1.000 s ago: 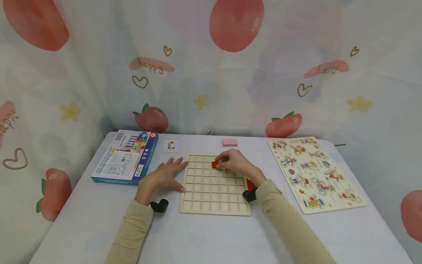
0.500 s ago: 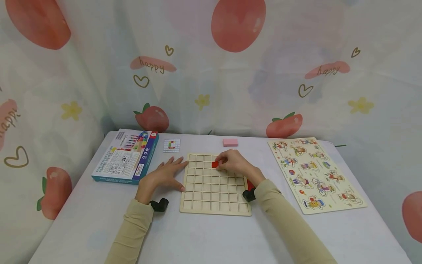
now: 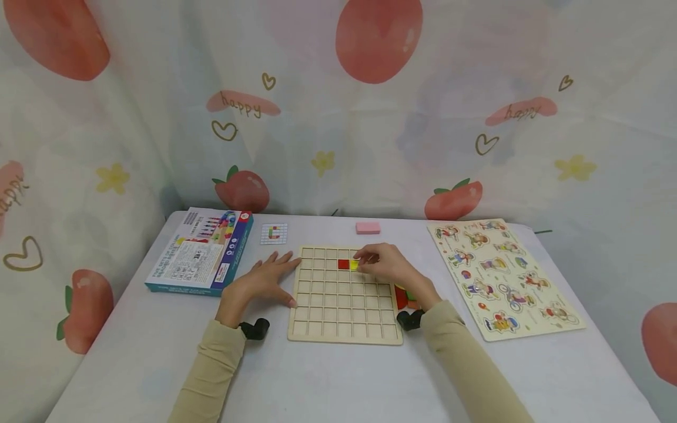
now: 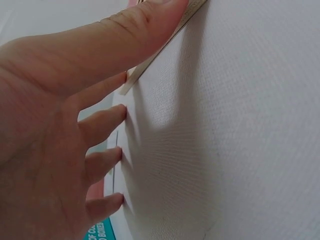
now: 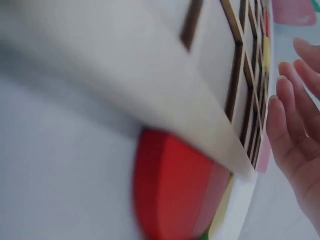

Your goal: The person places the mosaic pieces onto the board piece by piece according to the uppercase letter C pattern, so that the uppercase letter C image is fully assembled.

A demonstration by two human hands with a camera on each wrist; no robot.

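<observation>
A pale wooden grid board (image 3: 335, 314) lies on the white table. A red square tile (image 3: 344, 264) and a yellow square tile (image 3: 354, 265) sit side by side in cells of its second row from the back. Over the yellow tile and the cells beside it hovers my right hand (image 3: 388, 265); its fingers look loosely bent, and the right wrist view shows a gap between the fingertips and the yellow tile (image 5: 266, 52). My left hand (image 3: 261, 282) is spread at the board's left edge, thumb and index finger touching the edge, the other fingertips on the table.
Against the board's right side lie red (image 3: 401, 296), green and orange blocks, partly hidden by my right wrist. Behind the board are a small pattern card (image 3: 274, 234) and a pink block (image 3: 368, 228). A box (image 3: 198, 252) lies left, a picture puzzle board (image 3: 502, 282) right.
The red tile, held tilted by my right fingers a second ago, now lies flat in its cell, released. My right hand has shifted right, uncovering the yellow tile. The left hand has stayed still.
</observation>
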